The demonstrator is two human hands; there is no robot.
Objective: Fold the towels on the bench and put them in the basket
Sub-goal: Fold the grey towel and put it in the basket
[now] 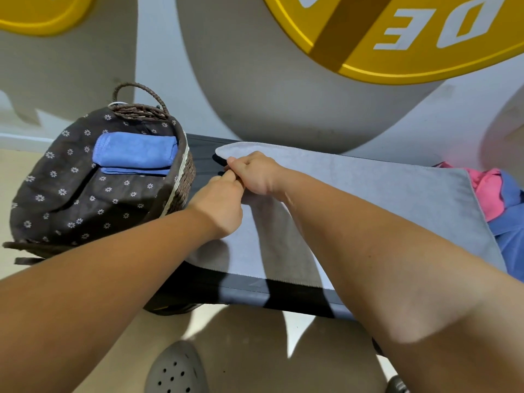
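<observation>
A grey towel [368,199] lies spread flat along the dark bench [297,297]. At its left end my left hand [224,205] and my right hand [252,173] sit close together, each pinching the towel's left edge. A wicker basket [181,191] with a dark flowered lining stands on the bench's left end and holds a folded blue towel [133,153]. At the right end of the bench lie a crumpled pink towel [487,191] and a blue towel [510,228], partly under the grey one.
The wall with grey shapes and a yellow disc [397,35] rises right behind the bench. The basket's braided handle [139,93] sticks up at the back. Grey clogs [175,370] show on the floor below the bench's front edge.
</observation>
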